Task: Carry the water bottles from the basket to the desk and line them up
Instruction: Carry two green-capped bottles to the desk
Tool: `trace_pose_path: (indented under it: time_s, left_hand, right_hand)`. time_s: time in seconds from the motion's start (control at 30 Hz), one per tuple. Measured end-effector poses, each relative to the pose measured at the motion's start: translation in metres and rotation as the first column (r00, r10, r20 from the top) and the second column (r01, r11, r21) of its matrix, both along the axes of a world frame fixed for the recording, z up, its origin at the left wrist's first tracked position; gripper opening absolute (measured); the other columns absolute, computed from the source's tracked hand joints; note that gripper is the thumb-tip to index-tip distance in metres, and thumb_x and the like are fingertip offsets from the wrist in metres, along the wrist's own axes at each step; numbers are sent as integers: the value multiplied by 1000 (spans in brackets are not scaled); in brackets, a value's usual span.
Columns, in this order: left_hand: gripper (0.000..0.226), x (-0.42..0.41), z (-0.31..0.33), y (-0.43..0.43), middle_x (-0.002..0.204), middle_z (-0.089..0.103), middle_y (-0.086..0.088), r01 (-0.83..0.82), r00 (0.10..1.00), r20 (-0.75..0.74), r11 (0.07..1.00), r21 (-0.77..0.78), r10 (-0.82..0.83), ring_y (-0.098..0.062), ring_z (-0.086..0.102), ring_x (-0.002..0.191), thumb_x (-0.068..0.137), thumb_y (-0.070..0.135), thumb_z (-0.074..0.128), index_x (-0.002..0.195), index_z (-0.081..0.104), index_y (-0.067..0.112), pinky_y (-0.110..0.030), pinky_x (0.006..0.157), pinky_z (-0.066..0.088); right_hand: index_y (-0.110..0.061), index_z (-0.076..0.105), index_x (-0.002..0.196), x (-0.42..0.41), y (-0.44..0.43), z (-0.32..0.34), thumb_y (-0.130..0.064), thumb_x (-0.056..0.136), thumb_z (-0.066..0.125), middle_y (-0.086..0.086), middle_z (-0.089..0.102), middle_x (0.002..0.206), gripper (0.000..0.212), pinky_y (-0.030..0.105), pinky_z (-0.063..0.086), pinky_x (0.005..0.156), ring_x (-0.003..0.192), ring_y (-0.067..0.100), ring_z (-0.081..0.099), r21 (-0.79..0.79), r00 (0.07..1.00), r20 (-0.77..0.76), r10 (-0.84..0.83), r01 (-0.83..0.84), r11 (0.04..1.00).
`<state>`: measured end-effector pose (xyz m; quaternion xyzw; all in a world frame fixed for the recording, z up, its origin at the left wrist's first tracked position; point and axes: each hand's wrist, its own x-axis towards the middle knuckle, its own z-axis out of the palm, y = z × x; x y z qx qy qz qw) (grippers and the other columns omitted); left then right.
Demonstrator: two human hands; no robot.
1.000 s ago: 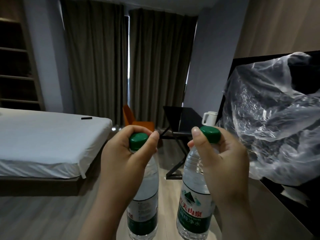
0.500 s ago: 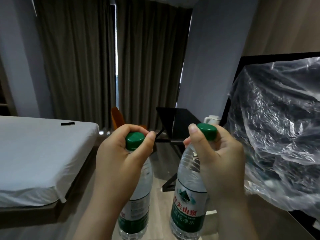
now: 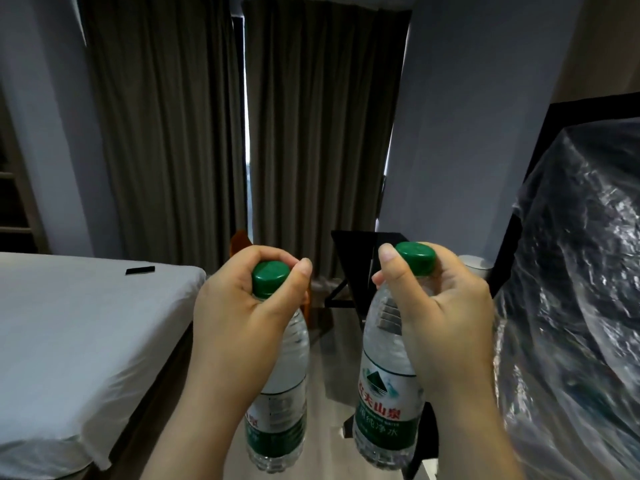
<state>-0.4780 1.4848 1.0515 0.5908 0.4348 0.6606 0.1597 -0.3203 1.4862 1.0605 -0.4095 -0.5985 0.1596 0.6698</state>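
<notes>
Both water bottles [image 3: 388, 403] upright, caps [image 3: 415, 258] up

The left bottle [image 3: 294, 358] and right bottle [image 3: 381, 344] are clear glossy plastic, ribbed near the shoulder, each with a smooth green plastic cap [image 3: 270, 278] and a shiny printed label [image 3: 384, 414]. The curtains [image 3: 166, 133] are heavy matt cloth and the sheet [image 3: 69, 323] is smooth white cloth. The film [image 3: 581, 271] at the right is thin, crinkled, glossy clear plastic; the floor [image 3: 329, 368] looks like pale wood.
</notes>
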Motion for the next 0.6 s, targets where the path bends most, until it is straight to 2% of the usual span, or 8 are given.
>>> trace_pose_path:
  time_s: [0.2, 0.27, 0.33, 0.6]
  left_hand:
    - [9, 12, -11, 122, 69, 70, 5, 25, 1000, -9, 999, -45, -26, -3, 66, 68, 83, 29, 64, 78, 66, 22, -7, 61, 48]
    - [9, 12, -12, 139, 67, 70, 5, 50, 999, -18, 998, -50, -51, -3, 66, 68, 83, 29, 64, 77, 66, 23, -6, 61, 47]
    - [10, 13, -13, 152, 67, 70, 5, 76, 997, -8, 996, -52, -76, -4, 66, 68, 83, 31, 64, 77, 66, 23, -7, 62, 48]
    - [8, -17, -5, 323, 69, 69, 4, 107, 994, 2, 993, -45, -107, -8, 65, 67, 83, 33, 64, 78, 65, 26, -18, 59, 52]
  right_hand:
    - [-10, 67, 73, 8, 118, -11, -30, 86, 63, -6, 66, 75, 25, 4, 42, 56, 69, 0, 61, -42, 1000, -19, -15, 14, 999]
    - [-11, 67, 73, 9, 135, -12, -31, 86, 64, -6, 68, 74, 23, 3, 42, 56, 69, -1, 61, -50, 999, -31, -12, 10, 999]
    - [-11, 67, 72, 9, 147, -13, -31, 85, 64, -5, 68, 72, 24, 3, 42, 56, 66, -1, 61, -43, 1000, -26, -15, 14, 999]
    - [-13, 66, 71, -20, 308, -2, -35, 85, 63, -1, 67, 70, 26, 6, 43, 56, 66, 7, 61, -40, 994, -7, -110, 110, 993]
